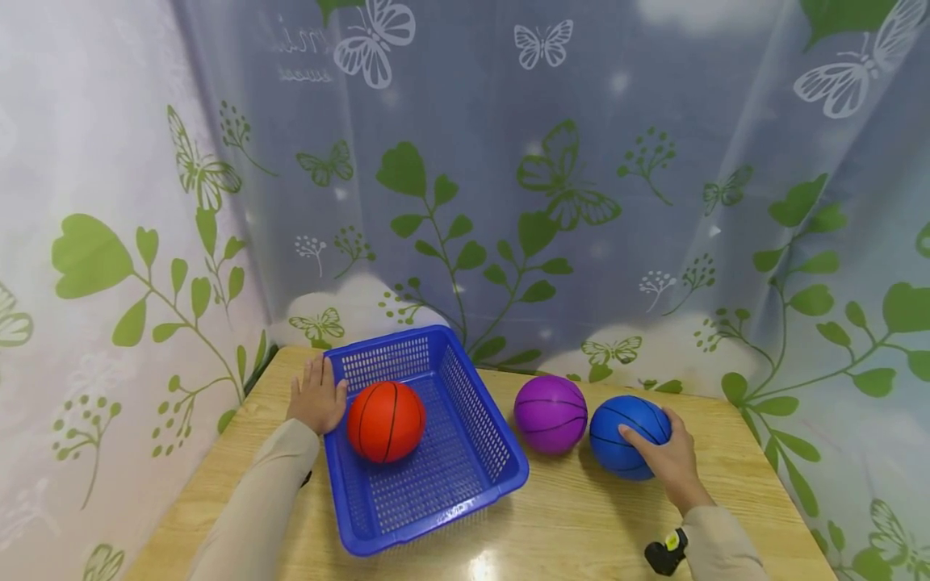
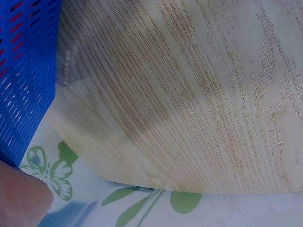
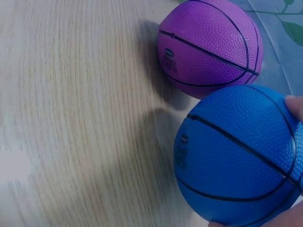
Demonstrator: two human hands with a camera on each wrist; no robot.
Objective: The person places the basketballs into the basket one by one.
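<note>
A blue plastic basket point(image 1: 475, 504) stands on the table, with a red-orange mini basketball point(image 1: 387, 421) inside at its left. My left hand point(image 1: 317, 397) rests against the basket's left rim, fingers extended; the left wrist view catches only a bit of skin beside the basket wall point(image 2: 28, 90). My right hand point(image 1: 672, 460) grips a blue mini basketball point(image 1: 621, 436) from the right, thumb across its upper face. In the right wrist view, fingertips show at the edges of the blue ball point(image 3: 236, 156). Just left of it sits a purple mini basketball point(image 1: 550, 414), outside the basket.
The light wooden table point(image 1: 567, 524) ends at a curtain point(image 1: 465, 202) printed with leaves and butterflies, which hangs behind and at both sides. A small black device point(image 1: 664, 553) is at the right wrist. The purple ball stands between the basket and the blue ball.
</note>
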